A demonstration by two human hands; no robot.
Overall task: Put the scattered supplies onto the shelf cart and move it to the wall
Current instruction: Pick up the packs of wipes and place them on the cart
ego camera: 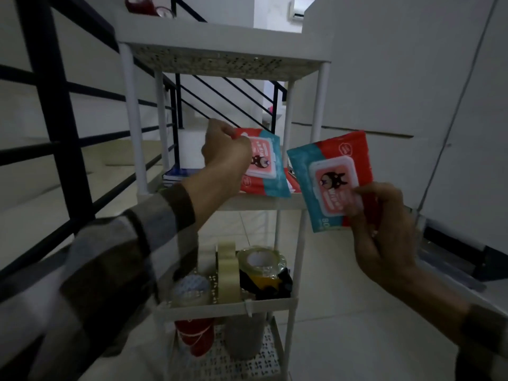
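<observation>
A white shelf cart [320, 86] with several tiers stands in front of me. My left hand [225, 149] grips a red and teal wet-wipes pack [270, 174] over the second tier. My right hand [384, 232] pinches a second, matching wipes pack [330, 166] by its lower edge, held in the air just right of the cart. A dark notebook [176, 174] lies at the left of that tier. Tape rolls [228, 270] and a wrapped roll [261, 262] sit on the third tier. A red container [193, 336] and a grey one [243, 336] stand on the bottom tier.
A black stair railing [63, 138] runs close along the cart's left side, with steps behind it. A white wall [398, 64] rises on the right, with a dark baseboard object [453, 259] at its foot. Pale tiled floor [343, 312] lies right of the cart. Red items [140, 4] sit on the top tier.
</observation>
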